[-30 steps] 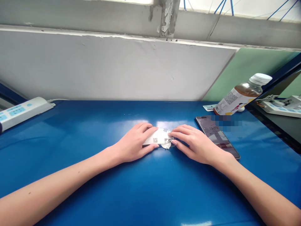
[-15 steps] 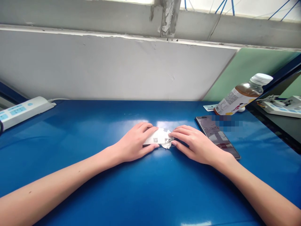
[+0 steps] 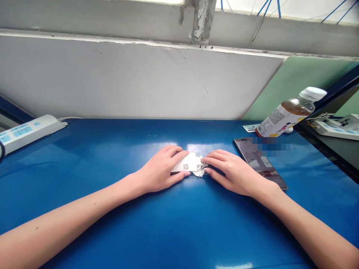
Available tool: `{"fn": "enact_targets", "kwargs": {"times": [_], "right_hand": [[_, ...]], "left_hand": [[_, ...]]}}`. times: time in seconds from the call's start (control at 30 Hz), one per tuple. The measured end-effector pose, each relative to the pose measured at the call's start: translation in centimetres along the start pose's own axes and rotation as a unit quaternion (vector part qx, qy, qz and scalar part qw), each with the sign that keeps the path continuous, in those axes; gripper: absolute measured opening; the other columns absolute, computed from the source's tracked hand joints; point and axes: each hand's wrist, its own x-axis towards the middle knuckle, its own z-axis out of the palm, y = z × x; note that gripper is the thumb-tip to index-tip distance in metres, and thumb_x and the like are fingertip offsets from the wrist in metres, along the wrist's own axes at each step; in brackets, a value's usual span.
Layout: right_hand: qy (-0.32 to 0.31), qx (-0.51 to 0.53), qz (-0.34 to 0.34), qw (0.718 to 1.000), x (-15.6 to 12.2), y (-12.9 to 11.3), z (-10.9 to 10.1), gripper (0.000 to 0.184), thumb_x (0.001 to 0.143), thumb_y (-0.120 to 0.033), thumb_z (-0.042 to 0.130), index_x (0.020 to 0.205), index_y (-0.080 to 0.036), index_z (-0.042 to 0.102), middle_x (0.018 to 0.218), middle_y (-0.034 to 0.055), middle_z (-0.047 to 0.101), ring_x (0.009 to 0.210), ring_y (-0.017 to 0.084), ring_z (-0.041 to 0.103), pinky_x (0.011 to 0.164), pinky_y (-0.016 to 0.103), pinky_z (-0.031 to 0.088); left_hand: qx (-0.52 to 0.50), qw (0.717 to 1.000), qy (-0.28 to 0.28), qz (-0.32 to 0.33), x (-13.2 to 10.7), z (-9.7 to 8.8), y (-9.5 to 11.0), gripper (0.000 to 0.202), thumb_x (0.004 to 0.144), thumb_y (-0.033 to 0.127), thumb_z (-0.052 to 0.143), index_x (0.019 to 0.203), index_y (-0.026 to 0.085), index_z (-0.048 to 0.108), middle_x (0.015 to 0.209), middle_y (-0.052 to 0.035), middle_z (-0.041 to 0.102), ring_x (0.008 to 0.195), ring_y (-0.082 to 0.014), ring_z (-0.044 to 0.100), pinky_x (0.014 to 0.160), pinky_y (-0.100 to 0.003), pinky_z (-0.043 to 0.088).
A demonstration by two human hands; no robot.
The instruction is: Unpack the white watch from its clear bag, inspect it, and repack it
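"Left hand (image 3: 162, 170)?"
"I see its fingers (image 3: 181, 154) holding a white block (image 3: 183, 166) at three o'clock, middle of the desk (image 3: 157, 224)."
"Right hand (image 3: 230, 170)?"
"Narrow, at a white round piece (image 3: 198, 173), nine o'clock (gripping? can't tell)."
"Else?"
"Phone (image 3: 263, 165), that hand's three o'clock; bottle (image 3: 282, 118), two."

The tabletop (image 3: 174, 224) is leaving room before and behind the white block (image 3: 192, 163). The left hand (image 3: 161, 170) and right hand (image 3: 231, 170) are flanking it, a phone (image 3: 261, 165) obstructing farther right.

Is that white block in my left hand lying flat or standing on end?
Lying flat: the white block shows its broad printed face upward, held by your left hand.
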Motion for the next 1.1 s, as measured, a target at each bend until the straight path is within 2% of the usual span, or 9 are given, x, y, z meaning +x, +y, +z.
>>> {"fn": "enact_targets", "kwargs": {"times": [0.33,1.1], "right_hand": [[0.005,0.003,0.001,1.0,0.04,-0.08,0.01,0.026,0.099,-0.024,0.049,0.121,-0.019,0.062,0.106,0.0125,0.071,0.099,0.028,0.066,0.086,0.046,0.057],[-0.009,0.0,0.02,1.0,-0.02,-0.02,0.31,0.029,0.101,-0.025,0.047,0.124,-0.015,0.06,0.111,0.0134,0.07,0.102,0.028,0.064,0.088,0.045,0.054]], "left_hand": [[-0.002,1.0,0.001,-0.004,0.01,0.09,-0.05,0.046,0.096,0.043,0.055,0.135,0.017,0.054,0.125,-0.0159,0.058,0.113,-0.0314,0.055,0.097,-0.048,0.048],[0.007,1.0,-0.002,0.004,0.07,0.07,0.04,0.047,0.097,0.044,0.054,0.133,0.013,0.053,0.124,-0.0167,0.058,0.114,-0.031,0.054,0.098,-0.046,0.047]]}}
